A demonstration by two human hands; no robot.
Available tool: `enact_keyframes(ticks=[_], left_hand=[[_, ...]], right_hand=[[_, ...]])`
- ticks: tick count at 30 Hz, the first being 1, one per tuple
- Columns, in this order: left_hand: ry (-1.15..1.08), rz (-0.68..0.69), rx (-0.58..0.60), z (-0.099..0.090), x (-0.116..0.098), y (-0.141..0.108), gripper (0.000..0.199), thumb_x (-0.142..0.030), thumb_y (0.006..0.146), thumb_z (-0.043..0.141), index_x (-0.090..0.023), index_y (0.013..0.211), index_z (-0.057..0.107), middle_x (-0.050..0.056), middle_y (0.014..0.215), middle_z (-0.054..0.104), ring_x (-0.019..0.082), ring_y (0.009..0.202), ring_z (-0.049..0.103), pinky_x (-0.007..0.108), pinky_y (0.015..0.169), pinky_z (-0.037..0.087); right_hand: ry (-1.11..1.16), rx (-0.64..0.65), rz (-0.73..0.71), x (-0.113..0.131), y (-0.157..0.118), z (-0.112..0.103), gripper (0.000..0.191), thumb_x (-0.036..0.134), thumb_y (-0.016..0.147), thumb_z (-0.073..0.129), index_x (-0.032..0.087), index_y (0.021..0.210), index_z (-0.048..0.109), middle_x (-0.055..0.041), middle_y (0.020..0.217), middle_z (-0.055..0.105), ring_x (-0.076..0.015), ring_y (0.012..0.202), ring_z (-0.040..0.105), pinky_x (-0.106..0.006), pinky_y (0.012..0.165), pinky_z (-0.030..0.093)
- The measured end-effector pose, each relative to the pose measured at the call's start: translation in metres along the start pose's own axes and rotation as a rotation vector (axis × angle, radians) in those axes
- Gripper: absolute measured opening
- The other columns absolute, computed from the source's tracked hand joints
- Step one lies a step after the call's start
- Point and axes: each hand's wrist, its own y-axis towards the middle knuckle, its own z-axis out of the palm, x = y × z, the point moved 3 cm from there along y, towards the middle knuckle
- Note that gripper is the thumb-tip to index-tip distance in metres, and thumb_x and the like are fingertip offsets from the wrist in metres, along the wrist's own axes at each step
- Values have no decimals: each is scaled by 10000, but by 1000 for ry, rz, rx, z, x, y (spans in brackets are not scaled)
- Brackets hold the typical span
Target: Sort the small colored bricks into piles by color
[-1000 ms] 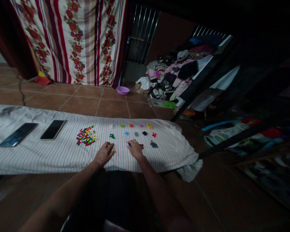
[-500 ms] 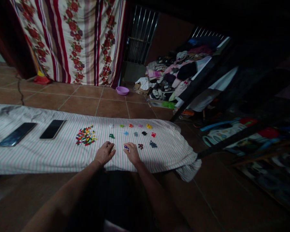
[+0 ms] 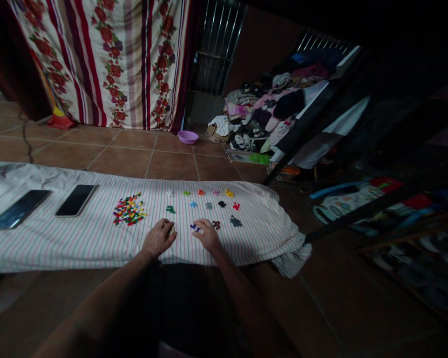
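Observation:
My left hand (image 3: 160,237) rests low over the striped cloth, its thumb and index finger curved but apart. Something pale sits by those fingertips, too small to make out. Close to its right is my right hand (image 3: 208,235), with thumb and forefinger spread around a little group of dark purple pieces (image 3: 194,227). Beyond my left fingers lie green pieces (image 3: 170,209). Brown pieces (image 3: 216,225) are just right of my right hand, and dark grey pieces (image 3: 236,221) lie farther right. A mixed heap of small colourful pieces (image 3: 130,210) is to the left.
Light blue (image 3: 193,204), grey (image 3: 208,205), black (image 3: 222,204) and red groups (image 3: 236,206) form a row, with several more groups behind. Two phones (image 3: 76,201) lie left on the striped cloth (image 3: 97,248). A purple basin (image 3: 187,137) stands on the floor.
The view has shifted slightly, so the phones and heap appear farther left. My right hand has drawn a little right, showing more of the purple pieces. My left hand stays nearly in place.

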Motion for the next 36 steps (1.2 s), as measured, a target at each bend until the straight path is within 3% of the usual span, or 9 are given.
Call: enact_keyframes(ticks=[5, 8, 15, 22, 25, 30, 33, 36], left_hand=[[-36, 9, -17, -1, -1, 0, 325, -388, 921, 469, -192, 1131, 621, 97, 1071, 597, 199, 981, 618, 359, 901, 551], [-45, 16, -23, -1, 0, 1, 308, -372, 917, 472, -194, 1112, 630, 94, 1055, 597, 196, 964, 622, 358, 899, 554], [-67, 32, -29, -1, -2, 1, 294, -334, 929, 442, -174, 1080, 637, 97, 1022, 599, 189, 959, 623, 347, 912, 553], [-85, 34, -38, -4, -3, 2, 309, -347, 935, 423, -174, 1067, 643, 95, 1000, 601, 183, 916, 627, 355, 895, 560], [-94, 36, -38, -5, -4, 2, 300, -345, 932, 428, -187, 1065, 646, 89, 998, 605, 182, 929, 627, 356, 913, 556], [-74, 33, -40, -8, -5, 2, 300, -344, 923, 436, -184, 1045, 658, 93, 1002, 612, 190, 939, 626, 354, 918, 557], [-71, 47, -42, -10, -7, 3, 292, -336, 917, 438, -189, 1032, 663, 89, 987, 618, 195, 950, 624, 360, 917, 558], [-65, 51, -46, -12, -9, 3, 289, -333, 921, 437, -190, 1032, 662, 86, 990, 621, 190, 942, 625, 354, 905, 561]], right_hand=[[36, 73, 74, 0, 9, 2, 314, 158, 804, 669, 241, 1101, 725, -49, 1074, 638, -177, 965, 645, -302, 829, 546], [-11, 103, 23, 11, 14, 4, 328, 162, 814, 679, 254, 1126, 718, -41, 1062, 640, -169, 964, 632, -306, 867, 523], [-110, 83, -21, 23, 17, 6, 176, 165, 855, 668, 226, 994, 755, -57, 1005, 679, -197, 1003, 604, -337, 941, 469], [-141, 106, -44, 34, 13, 1, 297, 165, 846, 648, 257, 1119, 724, -50, 1091, 689, -210, 1061, 576, -360, 989, 434], [-125, 28, -54, 24, 9, -13, 328, 196, 866, 618, 277, 1175, 698, -48, 1166, 678, -211, 1098, 572, -370, 997, 431], [-221, -215, 107, -18, -3, -53, 254, 223, 893, 549, 201, 1072, 727, -96, 1115, 691, -236, 1084, 575, -405, 979, 423], [-256, -195, 105, -33, -7, -63, 234, 253, 873, 574, 211, 1042, 729, -86, 1093, 698, -241, 1072, 570, -418, 980, 403], [-235, -131, 65, -36, -8, -61, 211, 251, 859, 581, 230, 1011, 726, -65, 1078, 702, -223, 1040, 578, -392, 969, 397]])
